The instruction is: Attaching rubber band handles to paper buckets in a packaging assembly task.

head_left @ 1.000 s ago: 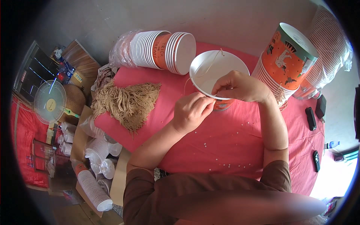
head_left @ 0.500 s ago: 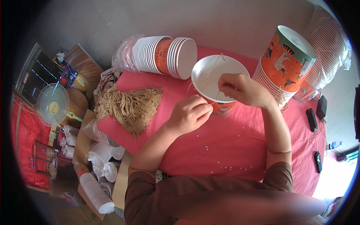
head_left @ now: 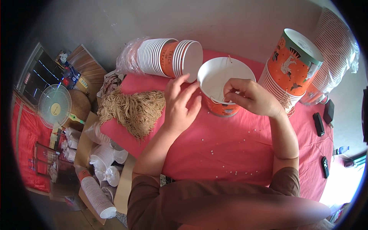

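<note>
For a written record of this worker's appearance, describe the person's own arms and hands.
The left hand and right hand are ungloved, with no rings visible. Both forearms are bare, with no watch or bracelet showing. Plain brown short sleeves end near the elbows, matching the brown top.

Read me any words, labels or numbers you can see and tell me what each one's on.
Lying bucket stack: dark letters on its orange band, readable, but I don't copy out printed words.
Fan: hub label too small to read.
Remote: markings too small to read.
</note>
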`<state>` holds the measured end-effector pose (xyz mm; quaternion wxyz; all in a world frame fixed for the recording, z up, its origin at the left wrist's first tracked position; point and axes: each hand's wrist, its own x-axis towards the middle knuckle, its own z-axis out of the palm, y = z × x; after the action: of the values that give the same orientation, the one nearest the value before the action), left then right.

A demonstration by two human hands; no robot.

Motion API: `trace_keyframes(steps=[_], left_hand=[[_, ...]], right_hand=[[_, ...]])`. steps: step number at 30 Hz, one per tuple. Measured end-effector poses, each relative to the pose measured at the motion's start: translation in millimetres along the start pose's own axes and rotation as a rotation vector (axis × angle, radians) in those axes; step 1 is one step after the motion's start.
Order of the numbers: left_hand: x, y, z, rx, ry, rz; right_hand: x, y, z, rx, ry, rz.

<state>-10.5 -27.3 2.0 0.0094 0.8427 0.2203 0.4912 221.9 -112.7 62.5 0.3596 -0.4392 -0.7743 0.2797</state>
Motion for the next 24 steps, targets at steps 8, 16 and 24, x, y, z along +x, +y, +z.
trace_keyframes(steps=[8,16,24], left_hand=[[-9.6,10.5,6.2,-0.598,-0.163,-0.430],[-17.4,14.9,23.0,-0.740,-0.274,-0.597],[-14.5,-8.6,15.5,-1.344,-0.096,-0.794]], right_hand=[[0.4,0.2,2.9,-0.021,0.007,0.013],[5.2,-4.5,15.3,-0.033,0.025,0.030],[3.9,0.8,15.7,-0.201,0.172,0.044]])
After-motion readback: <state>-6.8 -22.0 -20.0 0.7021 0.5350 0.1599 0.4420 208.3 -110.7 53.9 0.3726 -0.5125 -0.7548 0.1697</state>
